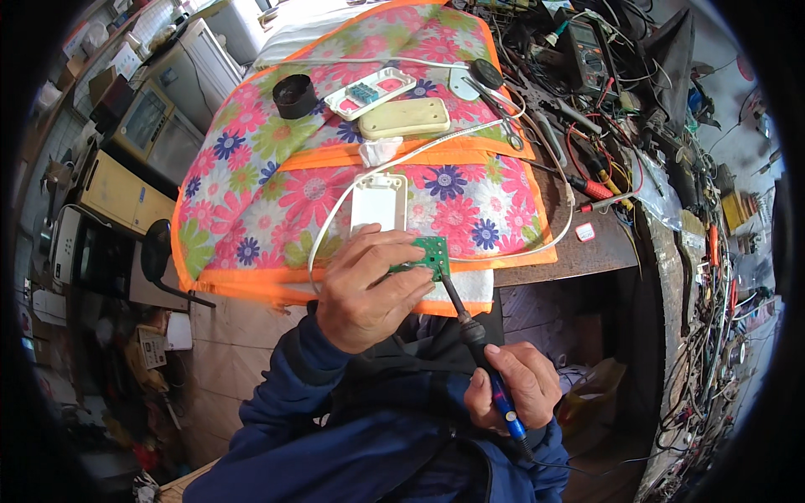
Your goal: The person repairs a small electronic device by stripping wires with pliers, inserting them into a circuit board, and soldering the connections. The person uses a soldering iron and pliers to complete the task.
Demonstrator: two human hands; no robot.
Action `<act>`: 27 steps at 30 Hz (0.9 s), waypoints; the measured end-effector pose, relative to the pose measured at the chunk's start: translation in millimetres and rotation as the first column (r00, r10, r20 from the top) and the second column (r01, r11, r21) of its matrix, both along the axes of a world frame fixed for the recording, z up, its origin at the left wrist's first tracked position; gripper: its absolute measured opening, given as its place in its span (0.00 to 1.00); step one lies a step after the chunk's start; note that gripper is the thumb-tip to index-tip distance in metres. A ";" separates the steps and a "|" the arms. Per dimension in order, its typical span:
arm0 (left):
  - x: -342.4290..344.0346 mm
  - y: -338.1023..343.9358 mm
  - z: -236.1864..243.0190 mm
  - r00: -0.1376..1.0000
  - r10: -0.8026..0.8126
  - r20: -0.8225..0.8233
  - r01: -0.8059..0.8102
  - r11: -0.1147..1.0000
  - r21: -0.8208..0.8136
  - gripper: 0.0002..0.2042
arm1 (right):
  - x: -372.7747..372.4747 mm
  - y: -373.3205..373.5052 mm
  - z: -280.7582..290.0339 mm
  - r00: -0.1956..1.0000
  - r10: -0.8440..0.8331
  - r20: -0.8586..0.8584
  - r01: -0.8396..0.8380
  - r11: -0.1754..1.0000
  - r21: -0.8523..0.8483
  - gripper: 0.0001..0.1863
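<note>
My left hand [369, 289] is closed on a small green circuit board [434, 250], holding it over the near edge of the flowered cloth. In my right hand [520, 386] is a soldering iron [472, 334] with a dark handle and a blue end, pointing up and left. Its tip meets the board's lower right part; whether it touches a joint is too small to tell. Just beyond my left hand lies an open white plastic case half [379, 201], partly hidden by my fingers. A white cable [340, 205] loops around the case and the board.
On the flowered cloth [302, 193] are a cream case cover [404, 118], a white case with blue terminals [369, 90], a black round cup [294, 96] and scissors [503, 117]. Tangled wires, tools and a multimeter [587, 54] crowd the right side. A black lamp or mirror [157, 251] stands left.
</note>
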State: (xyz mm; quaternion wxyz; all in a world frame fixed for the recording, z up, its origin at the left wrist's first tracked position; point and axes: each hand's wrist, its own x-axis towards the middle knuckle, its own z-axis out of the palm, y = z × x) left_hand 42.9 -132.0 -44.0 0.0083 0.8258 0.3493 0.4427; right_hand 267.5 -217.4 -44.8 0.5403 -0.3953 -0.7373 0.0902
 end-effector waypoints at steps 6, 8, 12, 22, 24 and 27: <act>-0.8 -1.4 -1.2 1.000 0.012 -0.001 -0.012 1.000 -0.014 0.12 | 0.1 -0.4 0.4 0.999 -0.014 0.051 0.014 1.000 -0.002 0.19; -1.2 -1.8 -1.4 1.000 0.013 -0.005 -0.013 1.000 -0.013 0.12 | 0.2 -0.8 1.2 0.998 -0.014 0.069 0.014 1.000 -0.006 0.19; -1.5 -3.1 -3.3 1.000 0.024 0.014 -0.023 0.999 -0.045 0.13 | -0.3 -3.2 5.9 0.996 -0.020 0.086 0.024 0.999 -0.041 0.20; -1.7 -2.1 -3.9 1.000 0.010 0.026 -0.009 0.999 -0.041 0.14 | 0.1 -3.2 5.2 0.996 -0.016 0.090 0.021 0.998 -0.055 0.20; -2.0 -1.9 -4.1 1.000 0.010 0.025 -0.009 0.999 -0.042 0.14 | 0.1 -2.2 4.1 0.996 -0.016 0.090 0.020 0.999 -0.046 0.19; -2.0 -2.2 -3.9 1.000 0.012 0.023 -0.011 0.999 -0.042 0.14 | 0.0 -1.9 3.6 0.996 -0.022 0.088 0.025 0.999 -0.041 0.19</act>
